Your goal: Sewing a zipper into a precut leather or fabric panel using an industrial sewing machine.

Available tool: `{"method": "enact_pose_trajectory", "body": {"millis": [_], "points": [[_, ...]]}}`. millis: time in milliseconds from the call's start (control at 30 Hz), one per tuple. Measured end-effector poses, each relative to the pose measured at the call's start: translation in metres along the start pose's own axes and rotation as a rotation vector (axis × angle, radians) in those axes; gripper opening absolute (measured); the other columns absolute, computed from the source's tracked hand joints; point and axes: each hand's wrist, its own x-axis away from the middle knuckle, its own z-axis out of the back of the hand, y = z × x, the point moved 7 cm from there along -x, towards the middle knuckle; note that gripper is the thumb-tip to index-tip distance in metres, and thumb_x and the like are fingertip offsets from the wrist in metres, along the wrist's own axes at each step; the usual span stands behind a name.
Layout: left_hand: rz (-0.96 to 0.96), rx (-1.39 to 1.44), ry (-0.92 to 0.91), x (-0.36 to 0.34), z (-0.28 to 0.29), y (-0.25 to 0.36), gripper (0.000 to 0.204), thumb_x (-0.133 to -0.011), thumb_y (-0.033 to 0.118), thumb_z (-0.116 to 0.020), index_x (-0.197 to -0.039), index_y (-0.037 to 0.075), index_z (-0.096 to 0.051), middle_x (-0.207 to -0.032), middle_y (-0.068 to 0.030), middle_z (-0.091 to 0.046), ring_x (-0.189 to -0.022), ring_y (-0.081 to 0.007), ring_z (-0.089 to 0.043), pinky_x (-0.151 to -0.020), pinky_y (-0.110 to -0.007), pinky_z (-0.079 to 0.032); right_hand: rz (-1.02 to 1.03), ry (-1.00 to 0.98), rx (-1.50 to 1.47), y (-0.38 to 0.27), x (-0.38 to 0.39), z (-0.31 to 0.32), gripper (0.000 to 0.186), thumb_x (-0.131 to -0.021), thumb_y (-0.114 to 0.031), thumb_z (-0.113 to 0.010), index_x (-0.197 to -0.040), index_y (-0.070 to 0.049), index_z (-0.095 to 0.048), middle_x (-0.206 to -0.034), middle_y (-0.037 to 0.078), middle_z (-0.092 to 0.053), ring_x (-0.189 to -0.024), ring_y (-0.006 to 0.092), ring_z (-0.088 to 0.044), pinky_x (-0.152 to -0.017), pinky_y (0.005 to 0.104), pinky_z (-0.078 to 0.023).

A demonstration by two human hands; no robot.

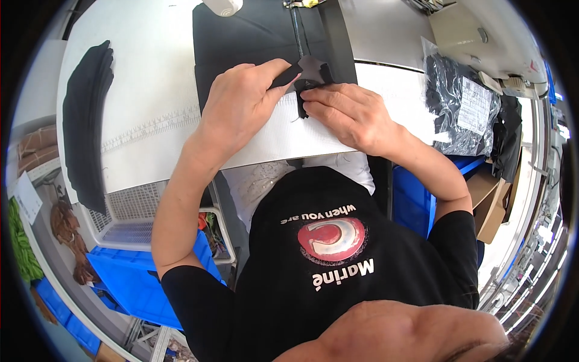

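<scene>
My left hand point(244, 99) pinches the edge of a piece of black fabric point(286, 76) between thumb and fingers. Close beside it, my right hand point(347, 111) is closed on the other end of the same fabric, where a small dark strip hangs down. Between the two hands the fabric's greyish face point(311, 65) shows, folded up. A metal zipper point(298, 33) runs from the far edge toward my hands, along a flat black panel point(241, 45). My fingertips hide where the fabric meets the zipper.
Stacked black fabric pieces point(87, 127) lie at the table's left, near a printed ruler scale point(154, 123). A white machine part point(223, 6) stands at the far edge. On the right are a plastic-wrapped black bundle point(461, 102) and a cream machine point(482, 36). Below sit a white basket point(129, 208) and blue crate point(145, 280).
</scene>
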Motion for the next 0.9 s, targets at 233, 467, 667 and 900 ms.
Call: {"method": "enact_pose_trajectory", "body": {"millis": [233, 467, 667, 900], "points": [[0.001, 0.006, 0.005, 0.0, 0.001, -0.001, 0.027, -0.09, 0.016, -0.062, -0.102, -0.008, -0.06, -0.072, -0.0193, -0.057, -0.057, -0.0227, -0.047, -0.056, -0.033, -0.039, -0.012, 0.049, 0.017, 0.0, 0.007, -0.002, 0.02, -0.072, -0.006, -0.065, -0.091, 0.001, -0.066, -0.097, 0.011, -0.068, -0.09, 0.0216, -0.067, -0.074, 0.0308, -0.056], [-0.043, -0.074, -0.082, 0.011, -0.003, 0.005, 0.033, -0.078, 0.01, -0.067, -0.11, 0.003, -0.063, -0.084, -0.0142, -0.066, -0.079, -0.0307, -0.062, -0.1, -0.05, -0.039, 0.035, -0.055, 0.04, -0.011, 0.008, 0.001, 0.022, -0.074, -0.008, -0.066, -0.093, 0.003, -0.065, -0.101, 0.015, -0.067, -0.093, 0.0257, -0.066, -0.078, 0.0337, -0.056], [-0.129, -0.354, 0.053, 0.053, -0.031, 0.032, 0.055, -0.064, 0.005, -0.071, -0.118, 0.005, -0.061, -0.116, -0.0042, -0.057, -0.105, -0.0249, -0.056, -0.099, -0.053, -0.036, -0.064, -0.085, 0.013, -0.029, 0.028, 0.002, 0.029, -0.078, -0.018, -0.071, -0.099, 0.002, -0.065, -0.095, 0.016, -0.065, -0.097, 0.0324, -0.064, -0.086, 0.0419, -0.053], [-0.171, -0.344, 0.188, 0.064, -0.034, 0.029, 0.047, -0.062, 0.001, -0.069, -0.108, 0.008, -0.068, -0.103, -0.0015, -0.058, -0.092, -0.0199, -0.06, -0.1, -0.052, -0.035, -0.098, -0.027, -0.068, -0.028, 0.032, 0.003, 0.026, -0.077, -0.015, -0.073, -0.097, 0.001, -0.065, -0.092, 0.015, -0.065, -0.098, 0.0317, -0.063, -0.085, 0.0413, -0.053]]}}
